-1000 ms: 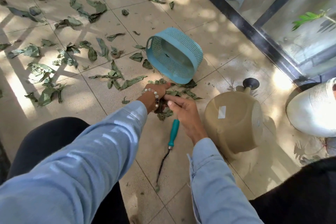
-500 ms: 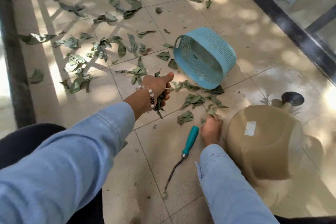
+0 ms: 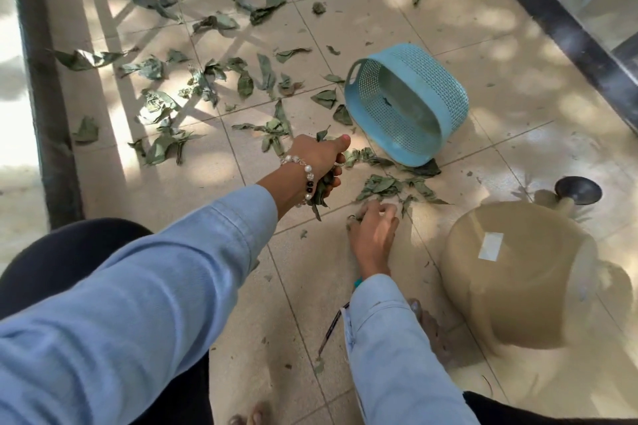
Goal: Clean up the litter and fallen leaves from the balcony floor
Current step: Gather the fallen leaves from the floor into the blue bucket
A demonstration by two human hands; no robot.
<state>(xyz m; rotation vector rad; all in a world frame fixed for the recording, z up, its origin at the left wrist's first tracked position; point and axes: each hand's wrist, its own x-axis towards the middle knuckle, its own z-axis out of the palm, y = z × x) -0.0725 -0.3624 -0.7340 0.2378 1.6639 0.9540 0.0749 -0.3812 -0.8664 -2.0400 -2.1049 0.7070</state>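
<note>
Nearest the viewer, two pale blue sleeves (image 3: 145, 290) reach out over the tiled balcony floor (image 3: 193, 190), and a thin tool (image 3: 333, 328) with a teal handle lies largely hidden beneath the right forearm, whereas half a second earlier the whole tool lay exposed to the left of that arm. The right hand (image 3: 374, 233) has shifted from the spot beside the overturned tan pot (image 3: 518, 272) toward the small heap of leaves (image 3: 383, 185) just ahead of it; its fingers are curled low on the tile at the heap's near edge, apparently pinching scraps, though what they actually hold cannot be made out. The left hand (image 3: 319, 159), wearing a bead bracelet (image 3: 305, 172), remains closed around a bunch of leaves (image 3: 321, 191) that hangs out below the fist, thumb extended, in nearly the same position as before. This suggests gathering by handfuls is under way, with the left hand serving as the store. Just beyond the hands, the blue basket (image 3: 407, 103) lies on its side with its mouth toward the person and appears almost empty. Farther out, many leaves (image 3: 207, 79) are scattered across the tiles up to the dark railing base (image 3: 45, 107), so most of the clean-up is judged still to be done.
</note>
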